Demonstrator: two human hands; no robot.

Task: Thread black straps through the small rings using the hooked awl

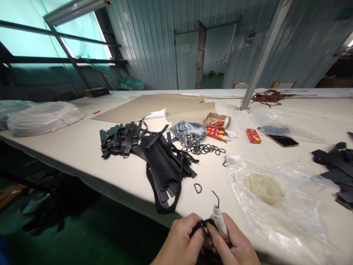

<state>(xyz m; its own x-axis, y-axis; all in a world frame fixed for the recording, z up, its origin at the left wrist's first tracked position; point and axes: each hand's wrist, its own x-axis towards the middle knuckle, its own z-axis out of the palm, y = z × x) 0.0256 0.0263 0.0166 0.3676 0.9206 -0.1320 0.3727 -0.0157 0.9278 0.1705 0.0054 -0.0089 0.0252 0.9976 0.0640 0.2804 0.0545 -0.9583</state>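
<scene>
At the front edge of the table, my left hand (182, 237) is closed on a black strap (196, 225). A dark ring (203, 227) sits around the strap between my hands. My right hand (237, 243) is closed too, its thumb pressing on the strap. It also holds a hooked tool (220, 220) with a white wrapped handle, whose thin curved metal tip points up. A loose black D-ring (198, 188) lies on the table just beyond my hands. The lower part of the strap is hidden behind my fingers.
Ahead are a stack of black strips (165, 162), bundled buckled straps (124, 141) and a heap of D-rings (202, 148). A plastic bag with a yellowish block (265, 188), red boxes (253, 135), a phone (282, 140) and a metal post (261, 62) stand or lie right.
</scene>
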